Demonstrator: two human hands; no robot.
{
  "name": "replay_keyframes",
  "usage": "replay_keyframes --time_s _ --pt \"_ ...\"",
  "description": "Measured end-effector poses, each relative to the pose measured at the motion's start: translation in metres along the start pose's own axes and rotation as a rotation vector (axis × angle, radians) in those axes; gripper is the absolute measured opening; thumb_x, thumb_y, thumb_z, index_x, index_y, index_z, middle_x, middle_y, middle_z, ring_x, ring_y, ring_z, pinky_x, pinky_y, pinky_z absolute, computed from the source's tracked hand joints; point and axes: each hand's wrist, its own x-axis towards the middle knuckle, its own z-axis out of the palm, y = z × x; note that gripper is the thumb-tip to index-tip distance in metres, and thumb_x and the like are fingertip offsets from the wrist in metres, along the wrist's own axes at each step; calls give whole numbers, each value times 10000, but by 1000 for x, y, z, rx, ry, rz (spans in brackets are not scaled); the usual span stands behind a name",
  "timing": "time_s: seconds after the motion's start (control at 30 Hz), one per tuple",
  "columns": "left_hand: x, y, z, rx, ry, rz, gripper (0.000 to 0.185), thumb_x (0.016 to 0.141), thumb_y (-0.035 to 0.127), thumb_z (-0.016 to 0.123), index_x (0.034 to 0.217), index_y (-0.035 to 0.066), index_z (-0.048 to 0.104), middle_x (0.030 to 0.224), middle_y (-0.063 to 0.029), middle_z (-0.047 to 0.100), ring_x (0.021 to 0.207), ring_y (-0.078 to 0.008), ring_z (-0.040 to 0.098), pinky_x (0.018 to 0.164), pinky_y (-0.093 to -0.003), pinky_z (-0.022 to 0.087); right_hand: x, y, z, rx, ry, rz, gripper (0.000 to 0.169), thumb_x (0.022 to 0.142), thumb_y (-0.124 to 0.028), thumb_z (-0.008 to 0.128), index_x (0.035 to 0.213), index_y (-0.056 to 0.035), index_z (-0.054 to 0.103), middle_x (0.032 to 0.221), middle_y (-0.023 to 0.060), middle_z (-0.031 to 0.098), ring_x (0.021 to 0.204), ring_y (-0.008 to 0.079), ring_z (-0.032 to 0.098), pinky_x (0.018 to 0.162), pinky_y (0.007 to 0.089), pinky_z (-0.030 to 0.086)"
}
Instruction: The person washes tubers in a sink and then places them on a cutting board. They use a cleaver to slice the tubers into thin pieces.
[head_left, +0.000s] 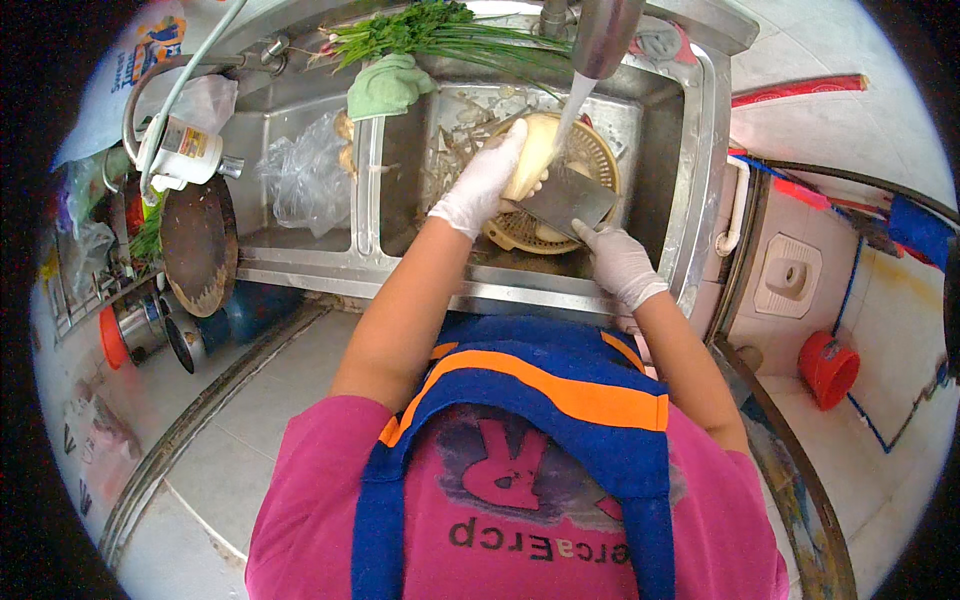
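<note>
My gloved left hand (487, 176) grips a pale, peeled vegetable (536, 150), its exact kind unclear. Water from the faucet (606, 37) runs down onto the vegetable's right side. In my gloved right hand (619, 259) is a cleaver (568, 199), its wide metal blade lying just below the vegetable; I cannot tell whether they touch. Both hands are over a tan plastic colander basket (611, 161) in the right sink basin (660, 172). Pale pieces show inside the basket, partly hidden by the blade. Brownish peelings (457, 142) lie on the basin floor to the left.
Spring onions and leafy greens (442, 34) lie along the sink's back edge. A green cloth (390, 86) hangs over the divider. The left basin holds a clear plastic bag (307, 176). A round wooden board (199, 247) stands at the left, below a white appliance (187, 154).
</note>
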Motion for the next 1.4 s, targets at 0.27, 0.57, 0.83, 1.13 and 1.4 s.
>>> replay_keyframes --time_s 0.27,0.57,0.83,1.13,1.4 --pt "-32 -5 -34 -127 -5 311 535 830 67 656 1295 52 392 1119 -114 580 920 -235 622 820 -370 520 96 -44 -97 1491 272 76 177 897 -99 563 1009 11 643 888 92 664 857 181 624 777 306 516" --pt "-24 -6 -17 -213 -241 159 396 919 273 603 1241 80 476 979 -47 630 742 -117 627 527 -227 492 102 -23 -76 1137 88 -54 155 899 -128 518 943 -63 652 828 10 635 715 105 558 672 238 461" --pt "3 12 47 194 -73 308 446 889 399 627 1146 40 565 905 -45 638 733 -136 616 630 -267 517 105 35 -165 915 357 57 208 882 -157 533 997 -55 673 825 45 647 740 156 573 696 277 460" --pt "-93 -23 -42 1389 438 475 603 709 261 752 1258 133 538 1190 -116 566 1289 -322 383 1046 -689 116 49 29 -18 66 -267 -81 438 772 -237 658 1150 -39 559 1000 239 638 954 388 615 820 456 495" --pt "-179 -16 -161 147 546 535 509 810 189 729 1261 60 532 1186 -52 578 1067 -159 543 936 -314 446 40 -9 20 56 7 22 543 741 -38 668 1222 -67 419 1029 260 606 954 442 594 779 492 489"
